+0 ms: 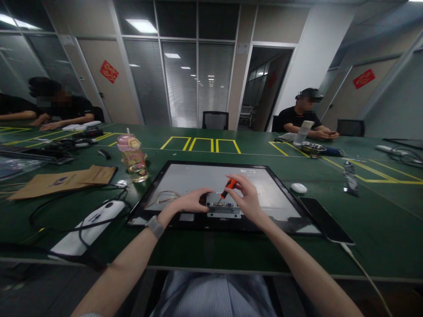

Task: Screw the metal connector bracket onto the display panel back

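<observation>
A flat display panel (274,187) with a black frame lies back side up on the table in front of me. Near its front edge sits a metal bracket (216,215) carrying a small circuit board. My right hand (247,194) grips an orange and black screwdriver (227,189), tilted, with its tip down at the board. At the bracket's left end, my left hand (191,201) curls its thumb and fingers around the edge; a dark part shows between them. Thin wires (161,196) run over the panel left of that hand.
Left of the panel stand a pink-topped bottle (134,158), a paper bag (66,180) and a white power strip (89,226) with black cables. To the right lie a phone (325,219) with a cable and a white earbud case (298,188). Several people sit across the green table (205,248).
</observation>
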{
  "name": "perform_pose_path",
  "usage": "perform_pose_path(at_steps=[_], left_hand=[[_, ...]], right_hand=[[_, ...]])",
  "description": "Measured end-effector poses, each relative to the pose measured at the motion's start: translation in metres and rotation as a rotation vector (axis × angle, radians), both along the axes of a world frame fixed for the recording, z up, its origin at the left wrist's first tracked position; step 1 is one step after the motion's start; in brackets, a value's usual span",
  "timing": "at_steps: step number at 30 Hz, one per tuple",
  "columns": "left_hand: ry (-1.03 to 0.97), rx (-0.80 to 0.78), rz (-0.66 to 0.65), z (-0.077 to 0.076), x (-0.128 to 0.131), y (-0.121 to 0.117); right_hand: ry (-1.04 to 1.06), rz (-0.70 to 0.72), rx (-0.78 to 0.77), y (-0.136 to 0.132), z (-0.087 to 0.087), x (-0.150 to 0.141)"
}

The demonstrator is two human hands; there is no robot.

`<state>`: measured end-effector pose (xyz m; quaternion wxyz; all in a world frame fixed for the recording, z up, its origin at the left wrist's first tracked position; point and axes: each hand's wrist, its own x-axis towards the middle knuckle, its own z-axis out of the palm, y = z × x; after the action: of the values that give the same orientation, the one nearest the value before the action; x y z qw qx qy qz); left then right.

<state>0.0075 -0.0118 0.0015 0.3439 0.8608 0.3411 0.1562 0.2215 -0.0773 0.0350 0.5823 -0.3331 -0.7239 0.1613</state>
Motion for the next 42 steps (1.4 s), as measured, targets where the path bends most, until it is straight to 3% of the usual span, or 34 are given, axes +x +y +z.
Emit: perform_pose_path(at_steps=[3,6,17,27,37,42], left_hand=[[-0.004,-0.007,-0.004,-0.0002,0.0001,-0.0003],[-0.009,-0.007,-0.010,-0.0001,0.0001,-0.0007],[-0.003,0.005,-0.014,0.0013,-0.0003,-0.0009],[-0.024,-0.033,-0.002,-0.0005,-0.0010,-0.0003],[-0.022,-0.023,-0.007,-0.0001,-0.0005,-0.0010],[-0.001,-0.011,0.007,0.0018,0.0000,-0.0018]], right_hand=[[-0.025,-0.089,0.043,-0.0003,0.0032,0.0019],[-0.046,-0.073,0.051,-0.0005,0.0049,0.0035],[0.174,0.302,-0.206,0.0057,-0.0002,0.0062],[0.243,0.398,-0.342,0.0046,0.0032,0.0068],[0.147,0.312,-0.236,0.0051,0.0019,0.0066],[0.003,0.149,-0.071,-0.0011,0.0055,0.0026]])
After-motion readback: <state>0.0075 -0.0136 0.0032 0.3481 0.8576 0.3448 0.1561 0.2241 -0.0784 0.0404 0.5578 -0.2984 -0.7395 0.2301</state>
